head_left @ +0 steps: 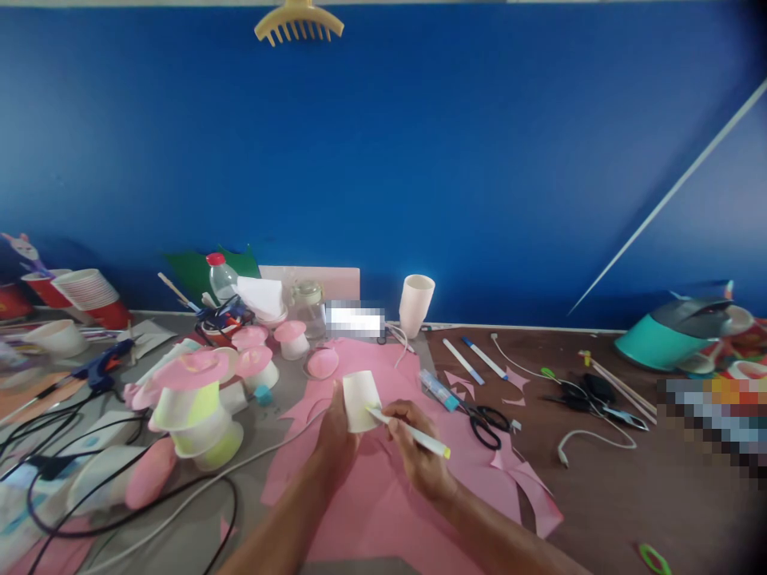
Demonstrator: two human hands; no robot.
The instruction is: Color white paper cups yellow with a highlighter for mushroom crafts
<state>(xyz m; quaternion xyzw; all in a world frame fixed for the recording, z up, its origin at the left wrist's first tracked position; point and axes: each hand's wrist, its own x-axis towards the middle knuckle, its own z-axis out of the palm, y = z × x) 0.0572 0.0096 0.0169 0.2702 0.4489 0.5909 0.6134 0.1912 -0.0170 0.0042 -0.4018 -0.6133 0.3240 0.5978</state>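
A white paper cup (360,399) is held upside down by my left hand (336,425), its fingers wrapped round the left side. Pinched in my right hand (415,447) is a white marker pen (427,442) with a yellow end. The marker's tip touches or nearly touches the cup's right side. Beneath both hands lies a large sheet of pink paper (359,511). Black-handled scissors (486,425) rest on the sheet's right part, and a clear blue-tipped tube (437,390) lies by their blades.
Pink-topped cups (292,339) and stacked yellow-green and white cups (197,423) crowd the left. A tall cup stack (415,305) stands at the back. Two markers (484,358) lie right of centre. A white cable (257,459) crosses the left side; a blue glue gun (103,366) lies far left.
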